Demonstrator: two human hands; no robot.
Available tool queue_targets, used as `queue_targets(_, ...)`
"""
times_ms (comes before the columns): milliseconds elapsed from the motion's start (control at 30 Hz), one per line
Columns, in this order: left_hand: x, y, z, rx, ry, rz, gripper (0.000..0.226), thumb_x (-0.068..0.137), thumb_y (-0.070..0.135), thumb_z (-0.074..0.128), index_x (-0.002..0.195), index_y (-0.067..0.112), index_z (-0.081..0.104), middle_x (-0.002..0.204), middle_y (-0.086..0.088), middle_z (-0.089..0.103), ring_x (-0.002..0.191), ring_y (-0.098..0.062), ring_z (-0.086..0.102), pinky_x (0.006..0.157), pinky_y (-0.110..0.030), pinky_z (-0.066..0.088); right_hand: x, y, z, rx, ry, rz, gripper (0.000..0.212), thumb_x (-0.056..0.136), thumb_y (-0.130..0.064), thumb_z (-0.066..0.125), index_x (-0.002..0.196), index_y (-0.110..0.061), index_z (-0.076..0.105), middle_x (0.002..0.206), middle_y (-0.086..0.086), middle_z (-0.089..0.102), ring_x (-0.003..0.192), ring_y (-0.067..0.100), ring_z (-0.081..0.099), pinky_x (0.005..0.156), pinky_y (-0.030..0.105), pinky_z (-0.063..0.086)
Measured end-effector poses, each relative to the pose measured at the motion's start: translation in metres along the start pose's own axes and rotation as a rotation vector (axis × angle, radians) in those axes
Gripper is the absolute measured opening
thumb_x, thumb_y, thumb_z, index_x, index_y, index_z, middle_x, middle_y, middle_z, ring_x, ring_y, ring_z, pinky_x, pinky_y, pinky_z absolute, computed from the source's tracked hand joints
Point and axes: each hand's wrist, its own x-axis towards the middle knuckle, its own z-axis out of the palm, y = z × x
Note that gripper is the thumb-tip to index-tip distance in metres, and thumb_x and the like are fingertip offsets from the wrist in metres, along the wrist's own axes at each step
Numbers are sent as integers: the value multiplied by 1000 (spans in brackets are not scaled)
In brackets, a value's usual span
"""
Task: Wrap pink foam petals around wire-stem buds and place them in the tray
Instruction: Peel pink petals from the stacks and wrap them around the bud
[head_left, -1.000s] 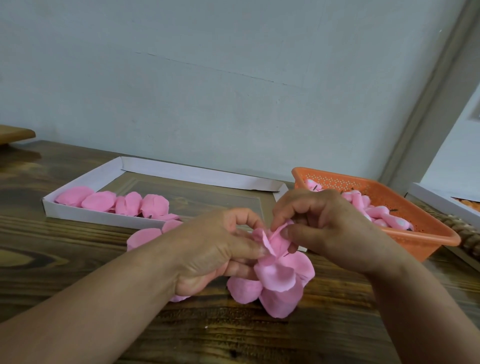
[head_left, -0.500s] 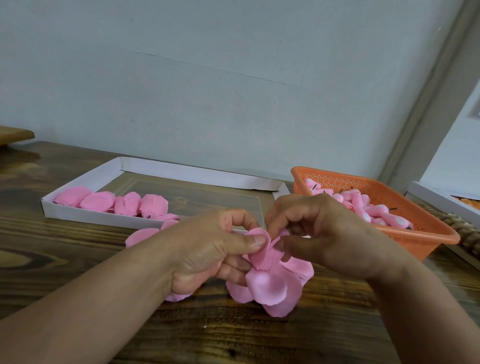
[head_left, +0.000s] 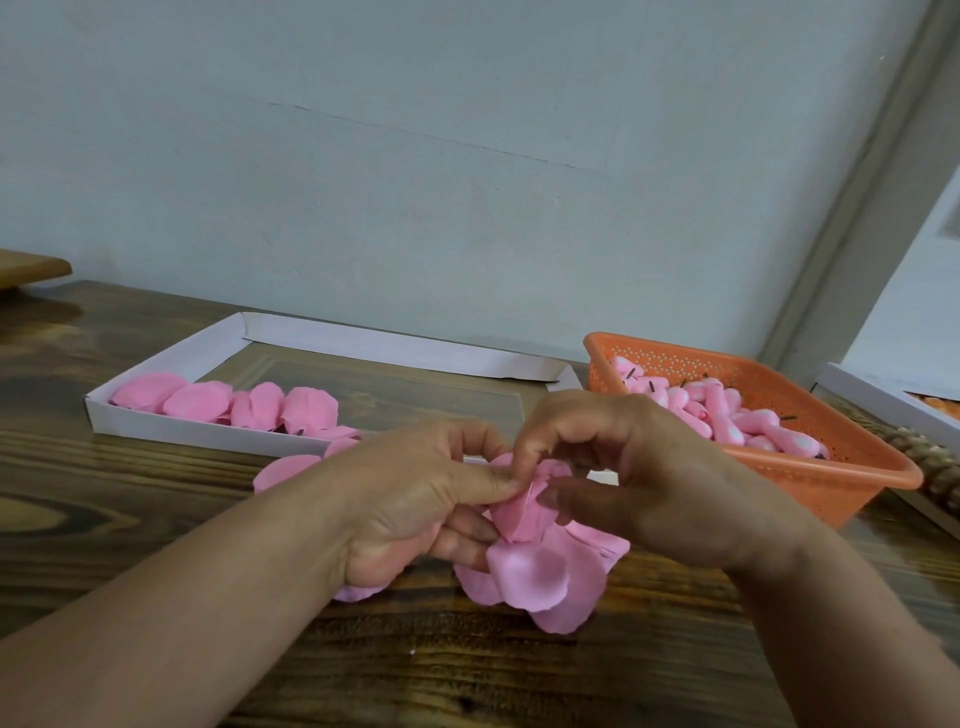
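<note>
Pink foam petals (head_left: 540, 577) lie on the dark wooden tabletop (head_left: 156, 519). Above, the left hand (head_left: 415, 514) and right hand (head_left: 639, 473) pinch a curled pink petal (head_left: 519, 512). Behind: a white cardboard tray (head_left: 208, 434) of wrapped flowers, an orange plastic basket (head_left: 810, 467) of buds.

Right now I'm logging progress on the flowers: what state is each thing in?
left hand: pinching the petal
right hand: pinching the petal
petal: curled, half wrapped
loose petals: heaped on the table
white tray: partly filled with wrapped flowers
orange basket: holding unwrapped buds
</note>
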Motion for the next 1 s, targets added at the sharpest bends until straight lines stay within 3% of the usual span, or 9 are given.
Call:
queue_targets(133, -1, 1, 3, 0, 28, -24, 55, 56, 25, 74, 106, 9, 59, 80, -13, 71, 64, -24, 69, 58, -31, 58, 1, 0, -1, -43, -15, -17, 26, 77, 7, 62, 86, -15, 71, 85, 8, 60, 74, 21, 55, 67, 41, 46)
queue_targets(267, -2, 2, 5, -8, 75, -27, 35, 74, 26, 69, 103, 10, 58, 83, -14, 72, 69, -25, 69, 60, -32, 59, 1, 4, -2, 9, 39, 32, 22, 75, -3, 62, 80, -23, 68, 81, -3, 59, 73, 30, 56, 66, 47, 51)
queue_targets(333, -1, 4, 6, -37, 112, -16, 18, 91, 18, 59, 107, 9, 56, 90, -19, 72, 72, -27, 69, 58, -31, 59, 1, 9, -2, 62, 102, 79, 14, 72, -7, 62, 77, -20, 67, 79, 7, 60, 71, 40, 57, 65, 49, 55)
queue_targets(400, -1, 4, 6, -59, 139, 2, 16, 95, 11, 53, 111, 10, 54, 95, -23, 71, 74, -28, 68, 59, -31, 59, 2, 12, -4, 112, 152, 115, 10, 70, -8, 62, 77, -15, 66, 77, 31, 54, 69, 47, 57, 66, 50, 57)
queue_targets(467, 0, 4, 7, -73, 147, 21, 17, 95, 5, 53, 109, 14, 53, 86, -20, 72, 71, -27, 69, 58, -30, 58, 2, 15, -4, 141, 174, 129, 10, 72, -6, 63, 78, -14, 66, 75, 39, 51, 67, 45, 60, 68, 50, 57)
queue_targets(633, 0, 3, 9, -84, 139, 66, 15, 91, 2, 57, 103, 12, 60, 89, -15, 73, 69, -21, 70, 56, -25, 56, 1, 16, -6, 161, 185, 143, 20, 78, 11, 63, 80, -9, 66, 75, 35, 57, 68, 35, 67, 70, 58, 54)
queue_targets(833, 1, 2, 8, -73, 89, 104, 32, 80, 12, 62, 112, 11, 67, 95, -9, 75, 81, -17, 73, 60, -22, 55, 2, 15, -5, 207, 196, 80, 23, 79, 16, 62, 80, -7, 65, 77, 11, 60, 65, 20, 64, 64, 28, 53)
queue_targets(1000, 1, 2, 4, -121, 46, 95, 40, 71, 16, 64, 109, 9, 70, 100, -10, 74, 85, -17, 72, 64, -22, 56, 4, 13, -2, 205, 248, 57, 19, 77, 9, 64, 79, -10, 68, 99, 3, 61, 71, 49, 52, 62, 26, 53)
